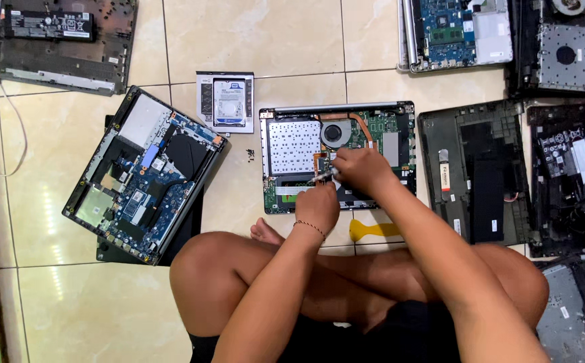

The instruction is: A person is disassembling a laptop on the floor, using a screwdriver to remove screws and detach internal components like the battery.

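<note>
An opened laptop [292, 144] lies on the tiled floor in front of my crossed legs, its board, round fan and copper heat pipe exposed. My right hand [361, 169] rests over the middle of the board, fingers closed on a slim silver tool [323, 176] that looks like a screwdriver. My left hand [317, 206] sits at the laptop's near edge, curled, its fingers touching the tool's near end. A thin bracelet circles my left wrist. What lies under both hands is hidden.
Another stripped laptop [144, 175] lies tilted at the left, with a hard drive in its caddy [225, 102] beside it. A black bottom cover [477, 171] sits at the right, a yellow pry tool [373, 230] near my knee, tiny screws [250, 155] on the tiles, and more dismantled laptops [454, 30] along the top and right edges.
</note>
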